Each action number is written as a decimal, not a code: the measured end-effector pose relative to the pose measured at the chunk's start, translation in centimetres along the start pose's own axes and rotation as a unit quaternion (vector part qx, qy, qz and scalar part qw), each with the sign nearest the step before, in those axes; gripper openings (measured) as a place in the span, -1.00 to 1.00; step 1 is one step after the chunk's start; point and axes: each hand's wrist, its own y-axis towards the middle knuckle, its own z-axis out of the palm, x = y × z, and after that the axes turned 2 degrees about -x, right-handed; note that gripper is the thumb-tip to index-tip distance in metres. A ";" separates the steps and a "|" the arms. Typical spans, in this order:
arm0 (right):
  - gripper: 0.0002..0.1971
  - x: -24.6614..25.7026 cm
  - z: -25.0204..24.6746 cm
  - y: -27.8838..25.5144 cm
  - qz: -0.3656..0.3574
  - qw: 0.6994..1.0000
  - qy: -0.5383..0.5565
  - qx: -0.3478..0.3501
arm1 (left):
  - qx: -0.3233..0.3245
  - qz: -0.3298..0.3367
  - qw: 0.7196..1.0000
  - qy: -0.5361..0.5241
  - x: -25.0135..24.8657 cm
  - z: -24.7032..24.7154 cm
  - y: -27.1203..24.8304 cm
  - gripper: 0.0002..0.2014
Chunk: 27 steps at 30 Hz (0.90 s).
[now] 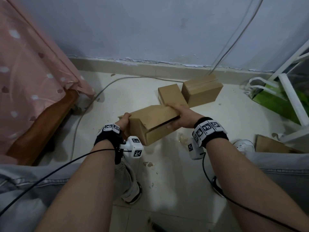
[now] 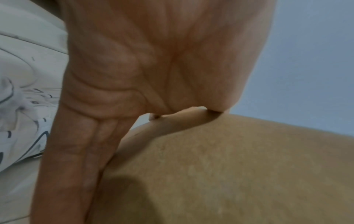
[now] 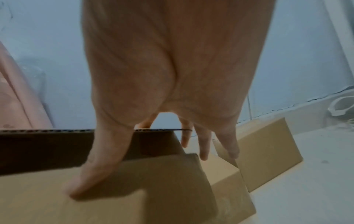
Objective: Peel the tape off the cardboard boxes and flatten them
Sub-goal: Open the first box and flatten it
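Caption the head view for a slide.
Both hands, left and right, hold an opened cardboard box above the floor; two more boxes wait behind.

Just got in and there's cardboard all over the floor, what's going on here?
A seated person holds a cardboard box above the floor, left hand at one end, right hand gripping the other. Its near flaps are open. Two more boxes sit closed by the wall, and a flat piece lies at right.

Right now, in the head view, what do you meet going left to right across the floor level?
Pink curtain → left hand → held box → right hand → taped box by the wall → green bag.
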 end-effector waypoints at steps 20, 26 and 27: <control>-0.39 0.9 0.5 0.8 0.118 0.977 -0.153 -0.090 | -0.043 0.130 0.858 0.494 -0.2 1.9 -1.2 -0.43; -0.38 1.9 0.5 0.6 0.127 0.966 -0.193 -0.114 | -0.083 0.197 0.847 0.487 0.2 1.3 0.8 -0.47; -0.38 1.9 0.6 0.7 0.124 0.968 -0.187 -0.117 | -0.088 0.196 0.849 0.482 0.3 1.3 0.7 -0.48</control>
